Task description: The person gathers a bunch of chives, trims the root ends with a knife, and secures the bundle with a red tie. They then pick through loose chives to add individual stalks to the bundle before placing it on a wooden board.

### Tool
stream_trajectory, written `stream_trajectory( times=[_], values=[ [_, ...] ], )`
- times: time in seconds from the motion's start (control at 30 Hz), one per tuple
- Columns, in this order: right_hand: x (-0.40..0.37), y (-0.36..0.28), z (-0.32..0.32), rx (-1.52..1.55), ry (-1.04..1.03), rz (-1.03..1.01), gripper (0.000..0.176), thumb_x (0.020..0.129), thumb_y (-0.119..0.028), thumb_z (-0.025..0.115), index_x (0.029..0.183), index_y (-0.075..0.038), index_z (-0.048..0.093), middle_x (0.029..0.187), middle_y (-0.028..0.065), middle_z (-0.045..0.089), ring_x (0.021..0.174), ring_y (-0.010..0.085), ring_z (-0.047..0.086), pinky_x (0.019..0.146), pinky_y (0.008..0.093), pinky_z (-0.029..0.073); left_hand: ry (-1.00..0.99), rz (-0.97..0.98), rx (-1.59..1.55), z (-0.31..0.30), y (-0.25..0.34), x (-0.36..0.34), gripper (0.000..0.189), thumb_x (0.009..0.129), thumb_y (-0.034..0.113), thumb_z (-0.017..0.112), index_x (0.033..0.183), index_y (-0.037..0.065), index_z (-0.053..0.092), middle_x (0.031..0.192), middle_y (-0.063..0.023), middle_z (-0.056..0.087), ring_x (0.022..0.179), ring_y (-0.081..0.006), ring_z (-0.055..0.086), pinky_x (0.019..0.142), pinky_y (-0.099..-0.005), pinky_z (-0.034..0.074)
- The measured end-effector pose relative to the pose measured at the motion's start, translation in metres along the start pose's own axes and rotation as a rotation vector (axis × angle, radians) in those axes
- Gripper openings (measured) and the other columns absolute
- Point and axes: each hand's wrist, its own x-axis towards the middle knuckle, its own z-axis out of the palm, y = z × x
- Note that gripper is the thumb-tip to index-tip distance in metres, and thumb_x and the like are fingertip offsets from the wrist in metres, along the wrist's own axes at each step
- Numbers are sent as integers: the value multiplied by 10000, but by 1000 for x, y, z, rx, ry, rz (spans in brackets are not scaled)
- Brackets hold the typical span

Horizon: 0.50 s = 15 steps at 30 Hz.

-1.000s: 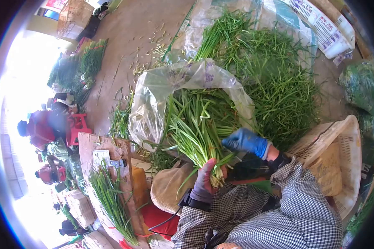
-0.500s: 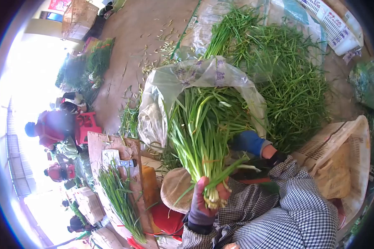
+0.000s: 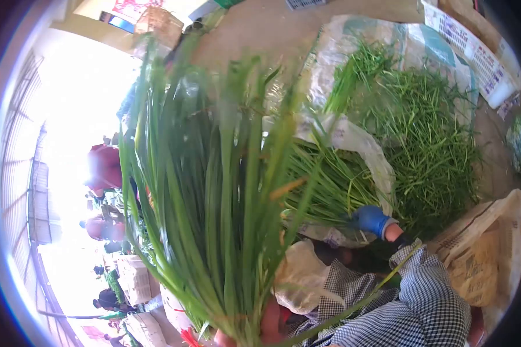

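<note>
Step in hand, as judged: gathering and checking a bundle. The bunch of long flat green leaves (image 3: 214, 202) stood upright close before the camera. It filled the centre-left of the frame, partly blurred, with its tips near the top edge.

Left hand (image 3: 270, 325), bottom centre, mostly hidden by the stalks. Its grip was clenched round the base of the bunch, where the leaves drew together.

Right hand (image 3: 371, 220), in a blue glove, centre-right. It lay at the mouth of the clear plastic bag (image 3: 353, 139), against the green leaves lying in the bag (image 3: 330, 185). Whether its grip was closed on any of them or only resting, cannot tell: the fingers were turned away and buried.

Around:
- a loose heap of thin green stalks (image 3: 434, 133), upper right, on a white printed woven sack (image 3: 474, 63)
- a pale basket with brown paper (image 3: 492, 254), right edge
- a checked sleeve (image 3: 411, 306), lower right
- other people in red (image 3: 104, 168) well apart at the bright left

Judgement: the next move would call for a firm hold low on the bunch so no leaf slips out. The gloved hand would also need a clean pinch on whatever it takes from the bag.
</note>
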Motion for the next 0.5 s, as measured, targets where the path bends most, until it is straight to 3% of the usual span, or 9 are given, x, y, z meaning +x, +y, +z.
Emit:
stream_trajectory(
  times=[0.07, 0.13, 0.17, 0.2, 0.23, 0.3, 0.33, 0.43, 0.5],
  values=[
    [-7, -12, -17, -47, -11, -30, 397, 807, -467, 685, 1002, -124, 724, 855, 176, 674, 795, 403, 635, 721, 467, 500, 6, 35, 96, -2, 5, 1, 663, 814, 285, 689, 1346, -36, 456, 1159, -180, 617, 854, -275, 659, 719, -338, 564],
    [-32, -35, -50, 265, 43, -30, 423, 843, -444, 698, 1100, -109, 707, 900, 178, 690, 824, 334, 679, 746, 407, 522, 43, 57, 194, -7, 4, 5, 656, 811, 274, 692, 1341, -36, 463, 1154, -176, 621, 854, -273, 662, 718, -336, 566],
    [-41, -44, -58, 587, 86, -129, 509, 877, -360, 728, 1240, -16, 637, 911, 90, 733, 784, 154, 686, 688, 281, 530, 41, 89, 185, -7, 3, 5, 656, 811, 274, 692, 1341, -36, 463, 1154, -176, 621, 854, -273, 662, 718, -336, 566],
    [-45, -57, -64, 562, 71, -151, 509, 877, -360, 728, 1240, -16, 637, 911, 90, 733, 784, 154, 686, 688, 281, 530, 181, -22, 313, -9, 0, 11, 604, 815, 230, 693, 1318, -34, 491, 1140, -160, 631, 878, -251, 663, 733, -335, 565],
    [-48, -76, -68, 846, 79, -323, 523, 870, -352, 735, 1239, 2, 628, 1074, 129, 694, 872, 160, 672, 740, 298, 526, 329, -137, 434, -14, -2, 14, 554, 818, 185, 695, 1296, -32, 518, 1126, -144, 641, 901, -230, 664, 749, -334, 564],
    [-63, -139, -82, 1328, 45, -472, 613, 861, -430, 726, 1235, 39, 600, 1274, 159, 622, 1030, 190, 613, 808, 320, 513, 114, -48, 980, -40, -22, 21, 430, 876, 124, 614, 1265, -51, 550, 1106, -181, 660, 950, -296, 668, 781, -365, 562],
    [-61, -150, -81, 1303, 12, -488, 613, 861, -430, 726, 1235, 39, 600, 1274, 159, 622, 1030, 190, 613, 808, 320, 513, 286, -285, 623, -32, -30, 24, 380, 878, 115, 621, 1219, -49, 584, 1085, -149, 680, 950, -243, 674, 789, -331, 561],
    [-61, -196, -73, 1254, 254, -600, 691, 789, -528, 749, 1167, 29, 593, 1053, 85, 654, 972, 202, 621, 807, 354, 518, 141, -92, 854, -46, -63, 25, 393, 894, 173, 644, 1214, -46, 579, 1078, -129, 678, 958, -212, 671, 783, -324, 564],
    [-50, -190, -55, 1097, 353, -587, 663, 781, -489, 766, 1172, 19, 598, 1053, 80, 662, 953, 205, 627, 809, 359, 519, 99, 30, 978, -62, -84, 29, 394, 888, 178, 668, 1204, -41, 582, 1072, -120, 679, 956, -213, 671, 785, -326, 567]
  ],
)
